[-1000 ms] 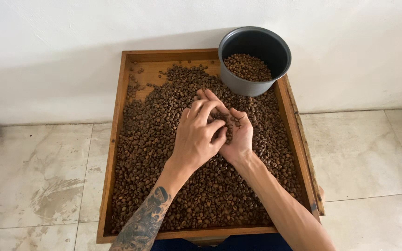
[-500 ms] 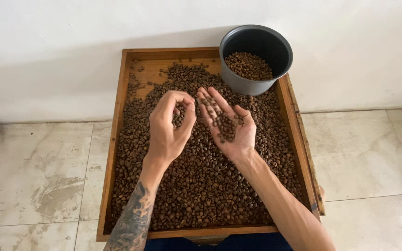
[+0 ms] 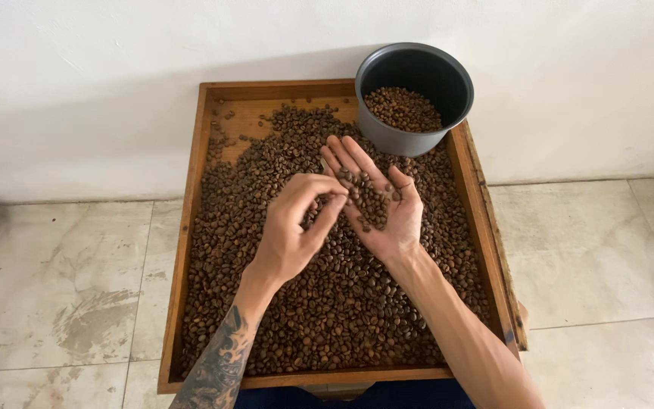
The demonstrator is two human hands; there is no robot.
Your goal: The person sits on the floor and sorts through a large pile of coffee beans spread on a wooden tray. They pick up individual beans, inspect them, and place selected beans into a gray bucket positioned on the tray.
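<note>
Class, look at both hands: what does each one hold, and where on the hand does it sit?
The right hand cups coffee beans on its open palm. The left hand reaches its fingertips to them; a pinch cannot be told.

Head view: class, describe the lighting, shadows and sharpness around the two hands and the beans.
Head view: soft, even light, no glare; the wooden tray and grey pot cast a broad dim shadow up the wall; left hand, right hand and coffee beans are sharp.
</note>
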